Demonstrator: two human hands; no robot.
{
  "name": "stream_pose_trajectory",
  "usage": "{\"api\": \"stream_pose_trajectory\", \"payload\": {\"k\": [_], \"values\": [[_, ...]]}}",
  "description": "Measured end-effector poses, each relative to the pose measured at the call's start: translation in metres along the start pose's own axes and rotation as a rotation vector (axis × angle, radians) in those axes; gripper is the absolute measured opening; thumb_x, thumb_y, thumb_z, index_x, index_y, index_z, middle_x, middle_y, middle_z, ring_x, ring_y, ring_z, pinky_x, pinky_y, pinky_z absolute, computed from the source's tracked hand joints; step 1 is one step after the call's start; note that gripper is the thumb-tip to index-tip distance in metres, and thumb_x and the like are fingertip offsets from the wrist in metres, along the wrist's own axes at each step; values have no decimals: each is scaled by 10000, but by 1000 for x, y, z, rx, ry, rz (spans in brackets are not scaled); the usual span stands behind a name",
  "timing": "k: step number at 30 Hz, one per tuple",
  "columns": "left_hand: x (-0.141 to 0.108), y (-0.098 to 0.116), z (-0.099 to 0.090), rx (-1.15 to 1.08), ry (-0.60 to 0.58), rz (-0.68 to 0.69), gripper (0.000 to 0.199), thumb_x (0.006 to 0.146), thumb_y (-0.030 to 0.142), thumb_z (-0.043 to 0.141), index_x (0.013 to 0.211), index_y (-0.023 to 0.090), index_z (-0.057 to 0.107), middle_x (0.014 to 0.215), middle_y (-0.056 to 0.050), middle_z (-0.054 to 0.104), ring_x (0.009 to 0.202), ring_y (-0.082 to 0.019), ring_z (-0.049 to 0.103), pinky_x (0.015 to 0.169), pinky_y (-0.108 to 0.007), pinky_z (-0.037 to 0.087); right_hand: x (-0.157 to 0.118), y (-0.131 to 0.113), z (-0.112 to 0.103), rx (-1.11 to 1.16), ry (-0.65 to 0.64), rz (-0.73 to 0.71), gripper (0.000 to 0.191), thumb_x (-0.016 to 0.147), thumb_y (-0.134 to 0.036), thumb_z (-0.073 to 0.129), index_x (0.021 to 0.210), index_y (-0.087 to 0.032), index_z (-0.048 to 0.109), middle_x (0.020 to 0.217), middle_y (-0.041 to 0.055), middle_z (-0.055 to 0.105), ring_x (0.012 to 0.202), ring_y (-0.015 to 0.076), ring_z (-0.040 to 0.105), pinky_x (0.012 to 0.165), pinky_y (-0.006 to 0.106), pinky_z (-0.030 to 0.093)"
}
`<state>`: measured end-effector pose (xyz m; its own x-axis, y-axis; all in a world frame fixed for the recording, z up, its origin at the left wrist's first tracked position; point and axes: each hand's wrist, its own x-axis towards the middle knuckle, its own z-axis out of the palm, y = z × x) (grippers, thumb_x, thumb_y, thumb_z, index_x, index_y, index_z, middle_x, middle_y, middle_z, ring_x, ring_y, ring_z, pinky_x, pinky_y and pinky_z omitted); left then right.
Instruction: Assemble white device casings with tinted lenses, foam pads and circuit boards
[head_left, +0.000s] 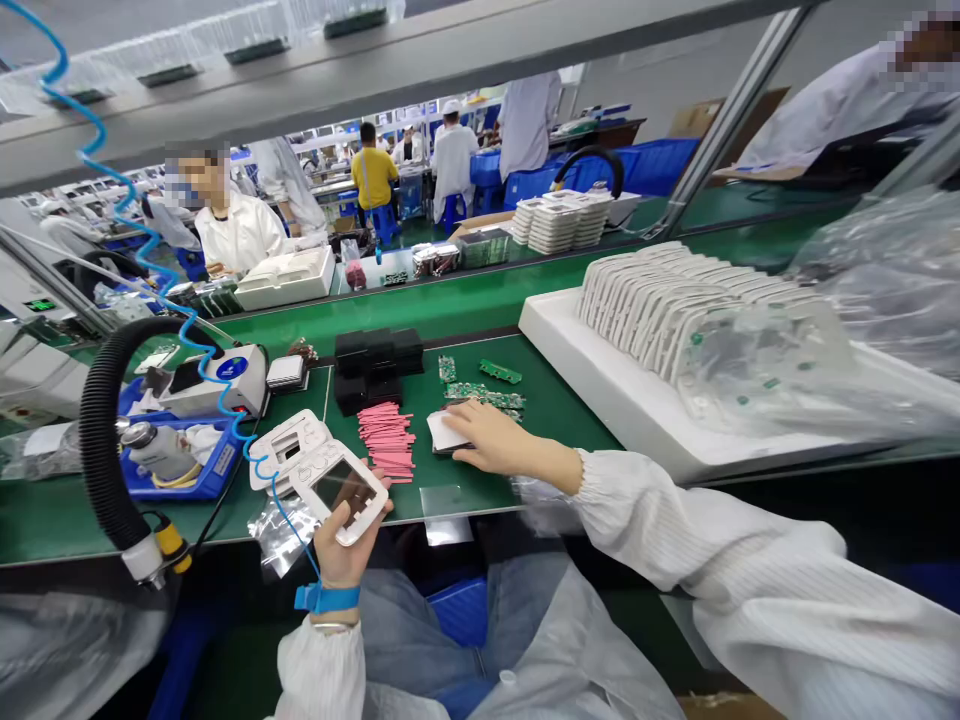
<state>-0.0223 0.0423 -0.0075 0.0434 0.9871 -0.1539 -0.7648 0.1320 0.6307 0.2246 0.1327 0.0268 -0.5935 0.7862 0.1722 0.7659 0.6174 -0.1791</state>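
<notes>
My left hand grips a white plastic casing with a dark rectangular window, thumb at the near edge and fingers behind. A second white casing with an oblong opening lies on the bench just beyond it. My right hand is closed over a white-faced flat panel at the top of a small stack; its fingertips are partly hidden. Between the hands lies a pile of pink strips. Green circuit boards sit beyond my right hand. A blue wrist strap circles my left wrist.
Black blocks stand behind the pink strips. At right, a white foam tray holds a row of white casings. A black flexible hose arches at left near a blue bin. A blue coiled cord hangs across the view.
</notes>
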Motion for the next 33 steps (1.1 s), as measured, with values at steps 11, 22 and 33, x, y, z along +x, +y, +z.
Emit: {"api": "stream_pose_trajectory", "payload": {"k": [11, 22, 33], "values": [[-24, -2, 18, 19, -95, -20, 555, 665, 285, 605, 1205, 162, 571, 1099, -148, 653, 954, -337, 614, 681, -385, 498, 9, 13, -5, 159, 1, 52, 524, 653, -282, 722, 1120, -114, 555, 1119, 149, 605, 1033, 305, 524, 900, 431, 420], [-30, -7, 28, 28, -99, -66, 538, 638, 292, 628, 1154, 142, 591, 1025, -152, 675, 934, -337, 615, 668, -386, 494, 11, 23, -22, 245, 139, 119, 315, 710, -253, 644, 994, -189, 524, 1010, 90, 596, 959, 263, 545, 819, 396, 445], [-26, -13, 25, 44, -67, -56, 510, 634, 253, 619, 1129, 130, 610, 1108, -155, 654, 994, -370, 602, 663, -394, 502, -67, -54, 18, -36, -17, 321, 563, 585, -453, 776, 974, -134, 525, 963, 167, 567, 892, 335, 507, 725, 430, 445]]}}
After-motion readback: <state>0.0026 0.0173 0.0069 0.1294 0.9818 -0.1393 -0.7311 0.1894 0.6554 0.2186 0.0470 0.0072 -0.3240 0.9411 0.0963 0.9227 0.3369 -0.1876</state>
